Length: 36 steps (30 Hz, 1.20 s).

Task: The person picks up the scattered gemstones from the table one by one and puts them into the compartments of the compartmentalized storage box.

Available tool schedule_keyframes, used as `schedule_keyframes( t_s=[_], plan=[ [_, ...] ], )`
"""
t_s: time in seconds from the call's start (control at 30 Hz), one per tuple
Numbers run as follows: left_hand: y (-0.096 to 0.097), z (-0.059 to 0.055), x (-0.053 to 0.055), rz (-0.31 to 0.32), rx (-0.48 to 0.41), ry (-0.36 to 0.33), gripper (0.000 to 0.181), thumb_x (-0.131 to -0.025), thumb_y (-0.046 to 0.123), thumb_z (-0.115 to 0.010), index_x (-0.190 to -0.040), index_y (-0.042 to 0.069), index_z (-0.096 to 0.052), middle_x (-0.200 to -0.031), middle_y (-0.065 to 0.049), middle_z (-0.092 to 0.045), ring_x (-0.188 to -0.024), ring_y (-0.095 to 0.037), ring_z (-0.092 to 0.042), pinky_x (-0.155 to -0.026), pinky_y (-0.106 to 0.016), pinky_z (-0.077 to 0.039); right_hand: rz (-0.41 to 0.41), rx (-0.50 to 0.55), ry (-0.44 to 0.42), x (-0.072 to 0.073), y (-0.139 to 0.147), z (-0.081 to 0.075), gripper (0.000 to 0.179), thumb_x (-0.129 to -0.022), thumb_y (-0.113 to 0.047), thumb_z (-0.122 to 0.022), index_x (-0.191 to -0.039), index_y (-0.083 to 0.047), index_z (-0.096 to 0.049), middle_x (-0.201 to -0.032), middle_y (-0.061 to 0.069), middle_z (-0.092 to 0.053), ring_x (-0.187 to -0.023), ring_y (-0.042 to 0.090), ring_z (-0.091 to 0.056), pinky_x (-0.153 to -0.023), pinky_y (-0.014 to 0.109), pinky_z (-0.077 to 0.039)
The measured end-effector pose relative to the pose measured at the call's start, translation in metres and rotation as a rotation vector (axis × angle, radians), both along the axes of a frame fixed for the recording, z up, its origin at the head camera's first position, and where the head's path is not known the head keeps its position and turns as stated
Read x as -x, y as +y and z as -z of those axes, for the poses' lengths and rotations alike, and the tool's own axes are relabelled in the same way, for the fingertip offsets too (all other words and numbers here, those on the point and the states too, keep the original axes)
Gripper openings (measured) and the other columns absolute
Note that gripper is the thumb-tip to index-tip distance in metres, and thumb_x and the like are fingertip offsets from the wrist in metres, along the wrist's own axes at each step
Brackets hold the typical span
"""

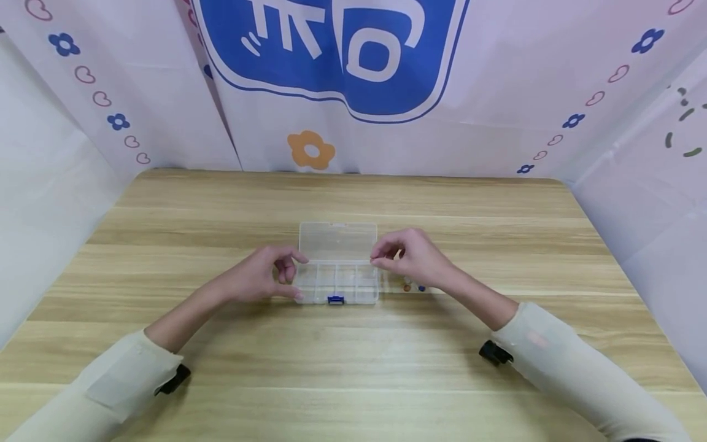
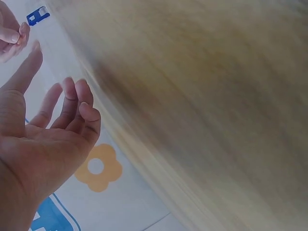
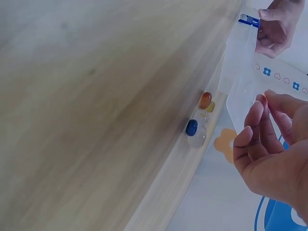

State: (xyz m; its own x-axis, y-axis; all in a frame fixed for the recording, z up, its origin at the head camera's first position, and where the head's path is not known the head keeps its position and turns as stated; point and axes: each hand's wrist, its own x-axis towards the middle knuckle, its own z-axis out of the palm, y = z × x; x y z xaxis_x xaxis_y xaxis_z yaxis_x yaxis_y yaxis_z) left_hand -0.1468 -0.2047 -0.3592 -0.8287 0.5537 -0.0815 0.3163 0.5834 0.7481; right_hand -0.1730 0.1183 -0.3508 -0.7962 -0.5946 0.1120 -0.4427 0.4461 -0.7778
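Observation:
A clear plastic compartment box [image 1: 336, 301] with a blue latch [image 1: 336, 300] lies on the table, its lid [image 1: 338, 241] swung back. My left hand [image 1: 264, 273] holds the box's left end, thumb at the front corner and index finger at the back corner. Over the box's right end, my right hand [image 1: 411, 255] pinches a tiny orange thing [image 3: 265, 97] between thumb and fingertips; mostly hidden, its kind I cannot tell. Below that hand, in the right wrist view, lie small beads: an orange bead [image 3: 206, 100], a blue bead [image 3: 191, 128], a yellow bead [image 3: 211, 107] and clear beads [image 3: 197, 139].
The wooden table [image 1: 342, 368] reaches back to a white cloth backdrop [image 1: 469, 147] with a blue printed sign and an orange flower [image 1: 311, 150]. White cloth also hangs on both sides. Black wrist mounts show at the left sleeve [image 1: 129, 374] and the right sleeve [image 1: 552, 350].

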Motion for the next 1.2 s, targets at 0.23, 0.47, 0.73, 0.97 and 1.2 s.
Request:
schedule_keyframes(
  t_s=[0.23,0.47,0.73,0.97,1.2],
  plan=[
    [0.001,-0.001,0.000,-0.004,-0.002,-0.016,0.057,-0.078,0.011,-0.091,-0.123,-0.009,-0.062,-0.081,-0.005,-0.059,-0.080,-0.021,-0.055,-0.075,-0.030,-0.049,-0.018,0.007,-0.021,0.001,-0.010,0.001,0.004,-0.093,-0.006,-0.077,-0.094,-0.002,-0.077,-0.084,0.000,-0.073,-0.077,0.016,-0.063,-0.073,0.033,-0.054],
    [0.001,-0.001,0.001,-0.004,-0.026,-0.037,0.057,-0.078,0.010,-0.092,-0.123,-0.009,-0.062,-0.078,-0.005,-0.055,-0.077,-0.020,-0.052,-0.072,-0.028,-0.047,-0.026,0.014,-0.036,0.002,-0.017,0.002,0.004,-0.092,-0.006,-0.078,-0.094,-0.003,-0.077,-0.084,-0.001,-0.074,-0.077,0.014,-0.064,-0.070,0.029,-0.053],
    [0.001,-0.001,0.002,-0.007,-0.030,-0.047,0.058,-0.077,0.008,-0.091,-0.123,-0.009,-0.061,-0.076,-0.005,-0.054,-0.074,-0.020,-0.050,-0.069,-0.027,-0.045,-0.042,0.028,-0.061,0.004,-0.024,0.001,0.004,-0.094,-0.008,-0.077,-0.095,-0.004,-0.078,-0.084,0.000,-0.074,-0.074,0.014,-0.063,-0.065,0.025,-0.050],
    [0.002,0.001,0.003,-0.007,-0.041,-0.057,0.059,-0.077,0.010,-0.092,-0.123,-0.009,-0.061,-0.074,-0.005,-0.053,-0.071,-0.017,-0.048,-0.066,-0.026,-0.043,-0.059,0.037,-0.067,0.005,-0.031,-0.001,0.003,-0.093,-0.005,-0.077,-0.095,-0.002,-0.078,-0.084,0.001,-0.074,-0.073,0.012,-0.063,-0.067,0.024,-0.052],
    [0.000,0.001,0.004,-0.012,-0.048,-0.067,0.059,-0.077,0.010,-0.092,-0.124,-0.008,-0.061,-0.074,-0.005,-0.052,-0.070,-0.017,-0.047,-0.065,-0.027,-0.043,-0.083,0.060,-0.078,0.006,-0.037,0.001,0.003,-0.093,-0.004,-0.077,-0.094,-0.001,-0.078,-0.085,0.005,-0.076,-0.074,0.012,-0.064,-0.073,0.030,-0.057]
  ],
)
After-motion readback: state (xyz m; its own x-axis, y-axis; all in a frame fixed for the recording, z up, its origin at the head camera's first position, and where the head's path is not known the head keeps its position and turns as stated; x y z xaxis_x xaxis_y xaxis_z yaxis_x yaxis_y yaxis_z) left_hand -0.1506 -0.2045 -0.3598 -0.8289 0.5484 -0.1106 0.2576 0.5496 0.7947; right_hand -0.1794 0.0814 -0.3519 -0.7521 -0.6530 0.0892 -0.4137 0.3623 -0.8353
